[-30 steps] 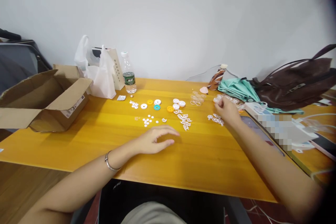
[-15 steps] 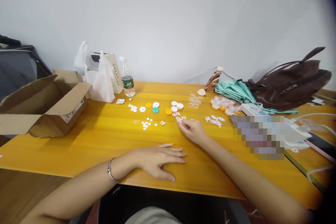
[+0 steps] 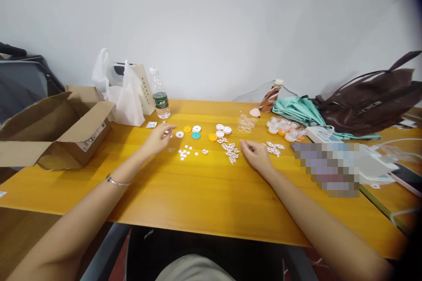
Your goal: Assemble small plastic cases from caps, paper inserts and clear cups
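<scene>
Over a little group of small white parts [image 3: 170, 135] at the left, my left hand [image 3: 157, 139] reaches with its fingers apart and partly covers them. My right hand [image 3: 256, 154] rests on the table with its fingers curled in; whatever may be inside is hidden. Just left of it lies a loose pile of white openwork plastic pieces [image 3: 231, 153], and to its right a second group of such pieces [image 3: 274, 147]. Small white discs [image 3: 184, 153] and a single white openwork piece [image 3: 205, 151] lie between the hands. Behind are a teal ring [image 3: 196, 135], a yellow ring [image 3: 212, 138] and white rings [image 3: 227, 130].
Clear rings [image 3: 246, 124] and clear-and-orange round cases [image 3: 286, 130] lie at the back right. A water bottle [image 3: 161, 99], white plastic bag [image 3: 124, 103] and open cardboard box [image 3: 79, 140] stand left. Right are a drink bottle [image 3: 271, 97], green cloth [image 3: 295, 112] and brown bag [image 3: 369, 101].
My left hand has moved from the near middle of the table out to the small white parts at the left. My right hand has shifted slightly right, uncovering the openwork pieces.
</scene>
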